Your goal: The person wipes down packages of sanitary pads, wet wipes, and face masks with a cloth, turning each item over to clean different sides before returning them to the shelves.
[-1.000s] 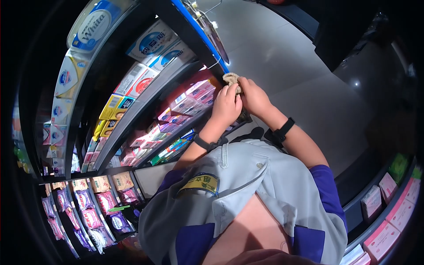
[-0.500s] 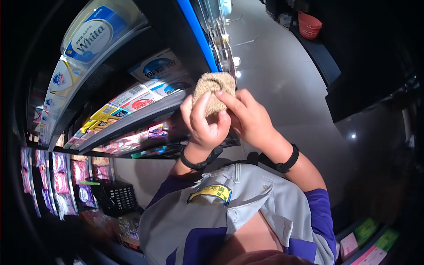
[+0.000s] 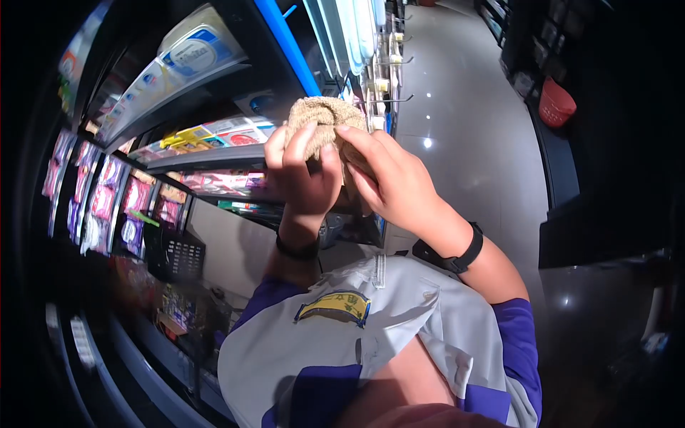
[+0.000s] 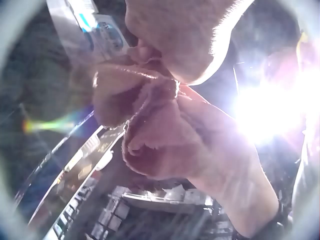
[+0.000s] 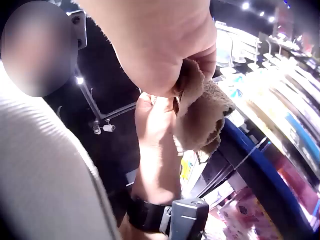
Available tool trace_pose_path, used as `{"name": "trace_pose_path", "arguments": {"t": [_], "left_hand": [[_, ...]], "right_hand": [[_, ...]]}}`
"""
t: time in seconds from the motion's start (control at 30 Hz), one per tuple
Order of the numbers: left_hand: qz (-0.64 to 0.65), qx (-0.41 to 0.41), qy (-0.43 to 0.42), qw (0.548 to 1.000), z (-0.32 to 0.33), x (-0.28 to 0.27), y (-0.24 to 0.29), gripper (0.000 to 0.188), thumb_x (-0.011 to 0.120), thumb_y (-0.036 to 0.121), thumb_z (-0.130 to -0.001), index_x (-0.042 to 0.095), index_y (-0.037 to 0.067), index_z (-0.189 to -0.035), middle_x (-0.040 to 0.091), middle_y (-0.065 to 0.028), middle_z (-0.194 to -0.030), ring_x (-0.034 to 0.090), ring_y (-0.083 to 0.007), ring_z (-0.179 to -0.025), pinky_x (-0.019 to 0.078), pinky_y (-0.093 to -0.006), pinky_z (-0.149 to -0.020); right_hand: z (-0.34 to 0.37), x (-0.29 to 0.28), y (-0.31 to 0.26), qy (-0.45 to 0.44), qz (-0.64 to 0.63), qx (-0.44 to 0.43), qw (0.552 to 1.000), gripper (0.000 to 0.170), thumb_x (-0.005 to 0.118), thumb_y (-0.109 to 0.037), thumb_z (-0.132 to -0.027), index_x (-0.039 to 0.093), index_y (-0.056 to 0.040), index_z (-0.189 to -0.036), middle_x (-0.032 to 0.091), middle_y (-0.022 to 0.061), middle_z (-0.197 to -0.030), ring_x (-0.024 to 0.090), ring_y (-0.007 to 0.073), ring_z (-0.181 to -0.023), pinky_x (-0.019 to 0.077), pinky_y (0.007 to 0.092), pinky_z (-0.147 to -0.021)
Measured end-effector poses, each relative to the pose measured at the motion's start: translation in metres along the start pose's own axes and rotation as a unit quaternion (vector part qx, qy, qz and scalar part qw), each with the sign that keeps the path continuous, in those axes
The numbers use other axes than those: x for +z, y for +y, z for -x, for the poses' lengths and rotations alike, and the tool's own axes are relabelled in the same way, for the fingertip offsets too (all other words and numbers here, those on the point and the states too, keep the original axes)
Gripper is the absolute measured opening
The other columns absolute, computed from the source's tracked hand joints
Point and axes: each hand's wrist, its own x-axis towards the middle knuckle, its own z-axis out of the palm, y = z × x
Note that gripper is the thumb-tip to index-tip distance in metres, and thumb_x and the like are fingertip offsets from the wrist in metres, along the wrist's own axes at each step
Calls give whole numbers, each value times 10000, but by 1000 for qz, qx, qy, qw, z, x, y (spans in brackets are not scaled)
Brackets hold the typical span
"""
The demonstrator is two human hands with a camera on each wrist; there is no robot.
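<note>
Fingers curled, pinching tan cloth

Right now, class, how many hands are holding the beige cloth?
2: the left hand at the left side of the cloth in the head view, the right hand at its right. Some fingertips are hidden; no third hand shows.

The left forearm and right forearm reached forward, slanting in toward each other. The left hand and right hand were close together, fingers bent in a pinch, the right forefinger extended toward the left hand.
</note>
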Motion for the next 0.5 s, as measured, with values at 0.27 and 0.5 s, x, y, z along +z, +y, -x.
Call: {"name": "trace_pose_path", "arguments": {"t": [0.27,0.5], "left_hand": [[-58,-119,-137,982,62,-12,24,337,634,41,-842,547,32,-1168,568,-208,-1039,577,-402,-921,482,-463,-816],[-119,-186,-181,958,33,-25,91,253,628,3,-812,633,32,-1064,630,-184,-1030,600,-373,-996,489,-417,-886]], "right_hand": [[38,6,44,-174,-120,21,977,531,587,-48,-847,441,-81,-1356,603,233,-1097,613,440,-937,526,470,-782],[56,-19,55,-205,-272,109,934,475,584,-3,-800,511,-42,-1268,586,229,-1087,604,423,-970,512,440,-839]]}}
